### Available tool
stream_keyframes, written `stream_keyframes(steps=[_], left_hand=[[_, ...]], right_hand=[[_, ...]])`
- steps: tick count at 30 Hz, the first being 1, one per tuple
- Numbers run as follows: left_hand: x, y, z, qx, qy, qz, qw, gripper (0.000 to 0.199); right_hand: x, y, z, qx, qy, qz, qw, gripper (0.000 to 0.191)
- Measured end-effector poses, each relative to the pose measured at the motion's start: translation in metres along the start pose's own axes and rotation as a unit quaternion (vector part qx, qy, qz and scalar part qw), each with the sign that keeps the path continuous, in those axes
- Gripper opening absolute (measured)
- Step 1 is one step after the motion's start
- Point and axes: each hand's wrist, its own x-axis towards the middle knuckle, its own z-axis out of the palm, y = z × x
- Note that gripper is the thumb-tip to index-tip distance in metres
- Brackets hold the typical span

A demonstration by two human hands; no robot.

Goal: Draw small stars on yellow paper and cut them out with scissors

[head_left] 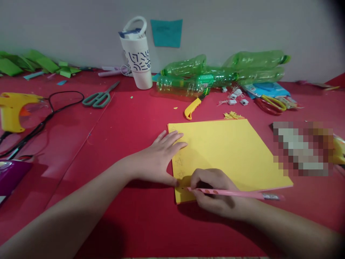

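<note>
My right hand (pixel 218 192) grips a pink pencil (pixel 237 193), its tip down on a sheet of yellow paper (pixel 226 151) near the lower left corner. Small stars (pixel 180 162) are drawn in pencil in a column along the paper's left edge. My left hand (pixel 161 158) lies with its fingers spread over that same edge, thumb close to the pencil tip. More sheets show under the top one. A little pile of yellow cut-out stars (pixel 232 115) sits just beyond the paper's far edge.
On the red table (pixel 126 223) lie a yellow glue gun (pixel 16 109) with a black cord, grey-green scissors (pixel 98 99), a yellow cutter (pixel 192 108) and red-and-yellow scissors (pixel 272 104). Green plastic bottles (pixel 183 86) and a white tumbler (pixel 137 59) stand or lie by the wall.
</note>
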Motion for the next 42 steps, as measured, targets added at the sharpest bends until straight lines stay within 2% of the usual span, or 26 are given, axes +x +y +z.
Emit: stream_keyframes(steps=[20, 31, 38, 42], left_hand=[[0.0017, -0.0036, 0.0022, -0.025, 0.007, 0.014, 1.0, 0.094], [0.0024, -0.0052, 0.0029, -0.005, -0.003, 0.014, 1.0, 0.094], [0.0028, -0.005, 0.0032, -0.009, 0.004, 0.016, 1.0, 0.093], [0.0029, -0.0057, 0.0035, -0.013, 0.004, 0.014, 1.0, 0.094]], right_hand=[[0.0006, 0.0029, -0.0017, 0.002, -0.039, -0.034, 0.999, 0.009], [-0.0005, 0.0009, 0.0007, -0.024, 0.019, 0.021, 0.999, 0.012], [0.0008, 0.0037, 0.0039, -0.031, 0.049, 0.01, 0.998, 0.013], [0.001, 0.0028, 0.0035, -0.031, 0.044, 0.012, 0.998, 0.013]])
